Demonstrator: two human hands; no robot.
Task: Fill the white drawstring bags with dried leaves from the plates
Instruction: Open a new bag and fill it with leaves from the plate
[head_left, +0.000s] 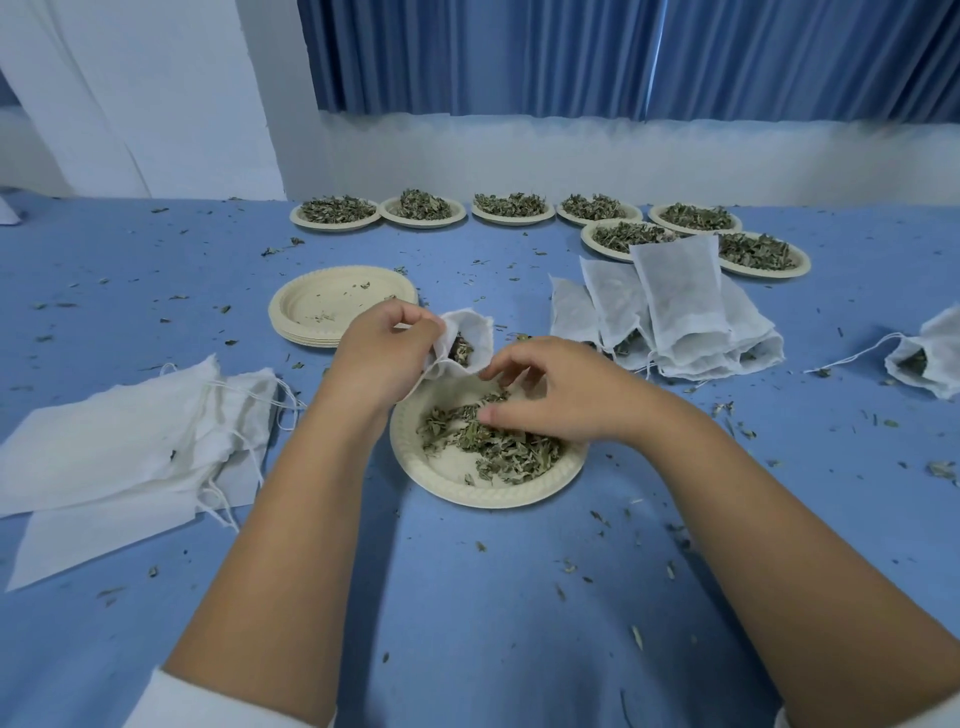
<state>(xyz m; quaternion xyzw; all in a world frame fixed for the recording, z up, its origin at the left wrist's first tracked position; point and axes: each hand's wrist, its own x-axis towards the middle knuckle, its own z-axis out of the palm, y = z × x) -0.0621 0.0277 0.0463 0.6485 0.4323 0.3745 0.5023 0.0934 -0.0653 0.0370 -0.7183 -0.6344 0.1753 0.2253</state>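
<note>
Blue table (467, 597), crumbs everywhere. Flat bags (119, 441) piled at the left edge, seven full plates (514, 221) along the far edge, one stack of empties (322, 306). Mid-table, left hand (379, 358) pinches a bag (478, 338) open over the plate (467, 491). Right hand (556, 395) curls loosely on its dried leaves (498, 447), can't tell if it's gripping.

No text, label, brand, number or sign can be read anywhere: the paper plates (467, 493), the white drawstring bags (680, 291), the blue tablecloth (467, 597) and the curtain (519, 52) show only plain, unprinted surfaces.
</note>
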